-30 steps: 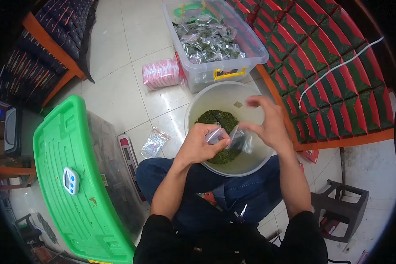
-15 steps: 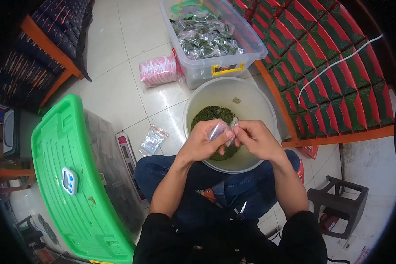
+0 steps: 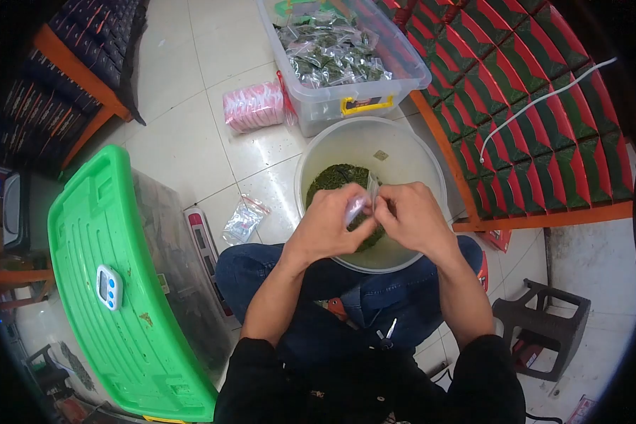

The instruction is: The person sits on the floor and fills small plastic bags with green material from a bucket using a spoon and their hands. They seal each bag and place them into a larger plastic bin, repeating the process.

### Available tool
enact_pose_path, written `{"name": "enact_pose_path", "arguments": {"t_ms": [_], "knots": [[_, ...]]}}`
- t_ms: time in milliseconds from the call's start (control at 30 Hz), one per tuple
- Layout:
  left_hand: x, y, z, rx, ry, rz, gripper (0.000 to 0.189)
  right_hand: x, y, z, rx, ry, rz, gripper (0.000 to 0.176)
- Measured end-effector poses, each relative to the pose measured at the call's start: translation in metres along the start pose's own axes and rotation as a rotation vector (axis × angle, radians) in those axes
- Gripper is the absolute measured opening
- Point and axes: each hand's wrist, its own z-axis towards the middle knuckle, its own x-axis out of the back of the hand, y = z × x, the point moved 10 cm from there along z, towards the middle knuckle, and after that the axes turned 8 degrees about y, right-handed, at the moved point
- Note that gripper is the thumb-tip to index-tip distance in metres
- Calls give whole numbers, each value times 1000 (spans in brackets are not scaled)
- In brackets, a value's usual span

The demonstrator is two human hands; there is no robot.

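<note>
Between my two hands is a small clear plastic bag [image 3: 357,208], held above a round whitish tub [image 3: 420,159]. My left hand [image 3: 330,222] grips the bag from the left side with curled fingers. On the other side, the fingertips of my right hand [image 3: 410,218] pinch the bag's edge. Whether anything is inside the bag I cannot make out. Dark green dried leaves [image 3: 325,180] lie in the bottom of the tub, partly hidden by my hands. The tub rests against my crossed legs.
Behind the tub stands a clear bin [image 3: 403,88] with several filled bags [image 3: 332,56]. A pink-and-white pack [image 3: 253,107] and a bag of plastic sachets [image 3: 246,220] lie on the floor. A green-lidded box [image 3: 124,283] carries a timer [image 3: 108,287]. Red-and-green boxes [image 3: 530,106] line the right.
My hands have drawn slightly closer together around the bag, and the right hand has turned more knuckles-up. The bag's top edge stands more upright. The view has shifted a little.
</note>
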Motion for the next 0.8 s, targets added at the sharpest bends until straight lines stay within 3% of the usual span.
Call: {"name": "enact_pose_path", "arguments": {"t_ms": [167,267,500,633,733,800], "knots": [[-2,-6,-6,-36,-70,98,19,-11,-5,-3,72,-157,6,18],[-9,-18,-8,74,-150,62,13,-11,-8,-5,147,-218,45,18],[-11,-21,-7,68,-61,6,16,-12,-3,-11,58,-93,37,22],[-18,-24,-10,114,-77,-49,17,-14,2,-12,5,-125,90,23],[-12,-22,-7,35,122,98,20,-16,2,-11,-5,-91,-12,24],[-14,-23,-6,33,161,183,19,-8,1,-11,-10,12,-251,25]]}}
